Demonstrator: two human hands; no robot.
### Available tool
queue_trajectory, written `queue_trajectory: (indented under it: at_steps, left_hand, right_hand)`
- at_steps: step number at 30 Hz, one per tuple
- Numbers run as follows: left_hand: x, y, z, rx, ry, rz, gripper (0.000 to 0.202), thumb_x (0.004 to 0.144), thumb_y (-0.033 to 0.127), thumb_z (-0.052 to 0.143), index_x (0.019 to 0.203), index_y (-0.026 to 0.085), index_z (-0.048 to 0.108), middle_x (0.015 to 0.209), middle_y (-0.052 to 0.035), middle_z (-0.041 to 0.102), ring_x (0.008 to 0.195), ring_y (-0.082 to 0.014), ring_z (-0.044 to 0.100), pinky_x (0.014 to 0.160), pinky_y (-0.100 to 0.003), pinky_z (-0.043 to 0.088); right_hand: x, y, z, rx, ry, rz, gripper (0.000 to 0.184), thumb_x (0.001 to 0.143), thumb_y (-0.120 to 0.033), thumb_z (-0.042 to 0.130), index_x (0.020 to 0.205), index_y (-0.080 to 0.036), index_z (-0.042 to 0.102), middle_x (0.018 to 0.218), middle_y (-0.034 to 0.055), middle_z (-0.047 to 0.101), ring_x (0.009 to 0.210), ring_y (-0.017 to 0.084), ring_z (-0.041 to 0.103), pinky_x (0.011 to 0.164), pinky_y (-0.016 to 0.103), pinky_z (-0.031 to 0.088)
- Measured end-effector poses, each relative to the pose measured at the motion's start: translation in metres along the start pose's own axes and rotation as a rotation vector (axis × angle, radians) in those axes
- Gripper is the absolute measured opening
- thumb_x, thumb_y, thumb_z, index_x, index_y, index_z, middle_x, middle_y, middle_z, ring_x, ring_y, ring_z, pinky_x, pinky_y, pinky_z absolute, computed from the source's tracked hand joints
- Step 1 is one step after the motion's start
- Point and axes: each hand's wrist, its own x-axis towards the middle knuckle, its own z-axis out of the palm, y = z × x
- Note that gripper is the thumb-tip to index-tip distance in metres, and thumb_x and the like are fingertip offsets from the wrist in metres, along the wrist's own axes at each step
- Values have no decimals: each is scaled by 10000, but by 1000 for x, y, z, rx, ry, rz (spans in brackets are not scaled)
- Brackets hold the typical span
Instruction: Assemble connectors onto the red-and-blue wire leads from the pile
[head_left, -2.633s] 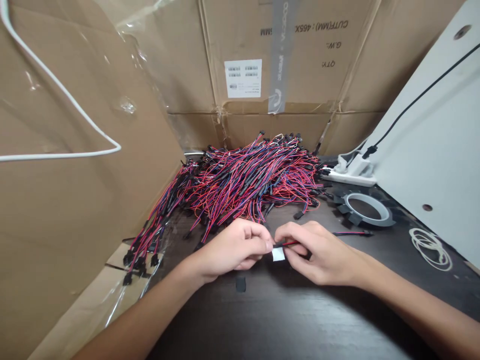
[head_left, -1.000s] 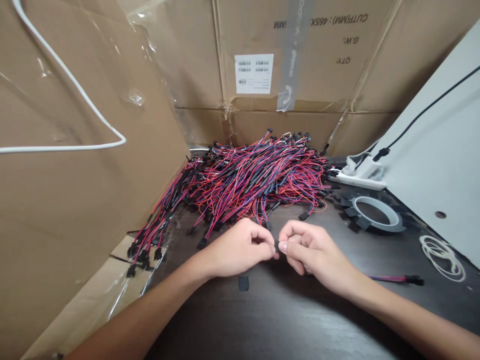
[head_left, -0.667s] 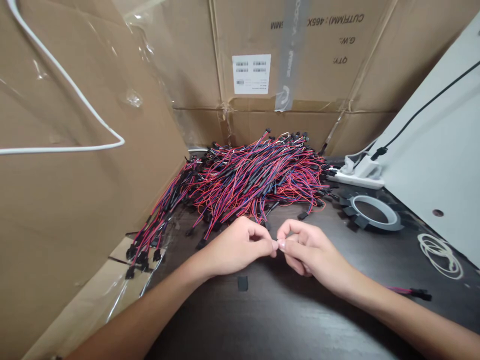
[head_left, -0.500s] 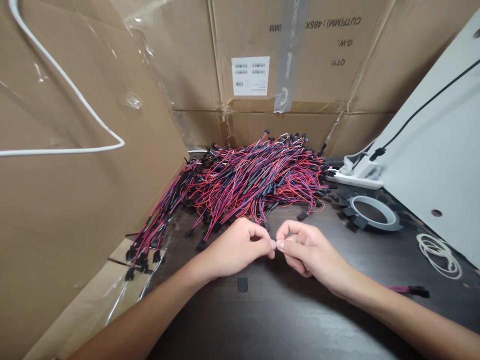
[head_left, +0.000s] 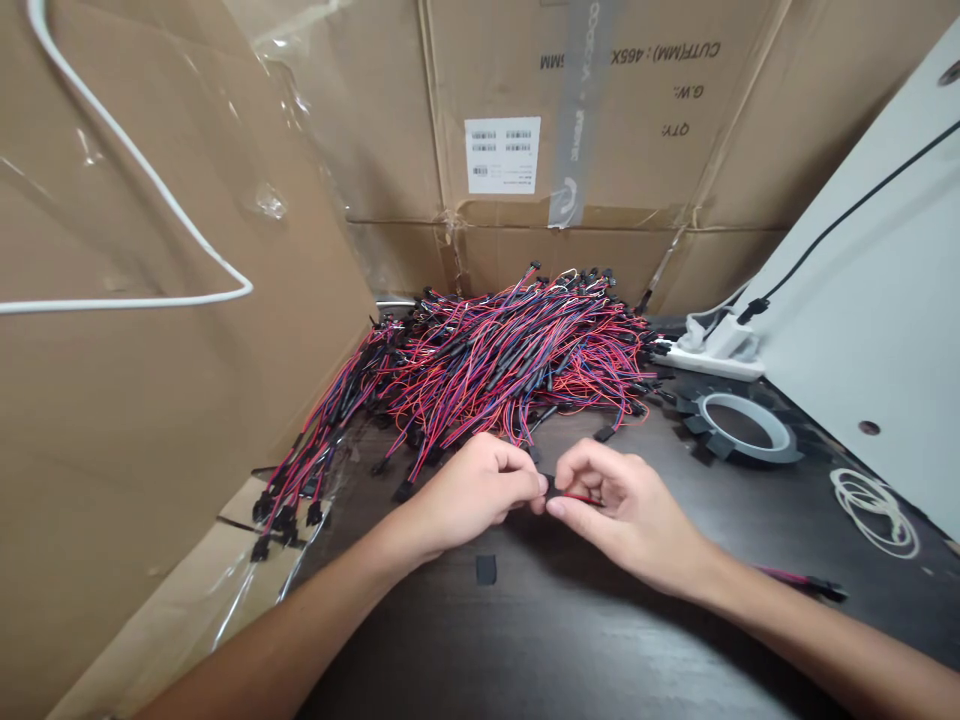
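My left hand (head_left: 480, 495) pinches the end of a small black connector (head_left: 552, 488) between thumb and fingertips. Red and dark wires (head_left: 581, 497) run from it into the curled fingers of my right hand (head_left: 634, 510), whose thumb and index fingertip are at the connector's near end. Beyond my right forearm, pinkish wires with a black end piece (head_left: 825, 588) stick out. A small black square (head_left: 486, 569) lies on the dark table just below my left hand. Behind both hands is a large heap of red and blue wire cables (head_left: 517, 350) with black connectors.
To the right lies a grey tape roll (head_left: 784, 440) with dark pieces stuck around its rim. Beside it are a coiled whitish cord (head_left: 874, 510) and a white power strip (head_left: 712, 358). Cardboard (head_left: 397, 120) stands behind and at left; a white panel (head_left: 885, 280) stands right.
My right thumb and index finger have parted a little, and the black connector with its red wire now shows between my hands. The wire end by my right forearm has shifted slightly left.
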Motion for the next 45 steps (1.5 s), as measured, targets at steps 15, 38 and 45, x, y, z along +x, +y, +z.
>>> queue_trajectory:
  at_steps: [15,38,45]
  left_hand:
    - [0,-1,2,56,46,-39,242,726,277,502,535,139,561,396,65,351,371,-56,280,412,-206,175]
    - [-5,4,1,291,84,213,91,757,226,623,780,143,592,548,75,418,517,-69,346,502,-198,261]
    - [-6,7,2,404,93,277,160,797,228,584,699,128,661,585,30,510,556,-86,400,547,-215,294]
  right_hand:
    - [-3,-3,3,-306,51,-132,106,851,-180,518,790,-165,604,532,-35,491,459,86,376,435,207,306]
    - [0,-4,-5,-330,40,-115,134,856,-199,511,758,-161,595,501,-49,458,451,86,355,459,217,291]
    - [2,-10,-10,-195,-22,40,111,797,-169,521,700,-163,574,511,-46,475,464,84,373,452,208,282]
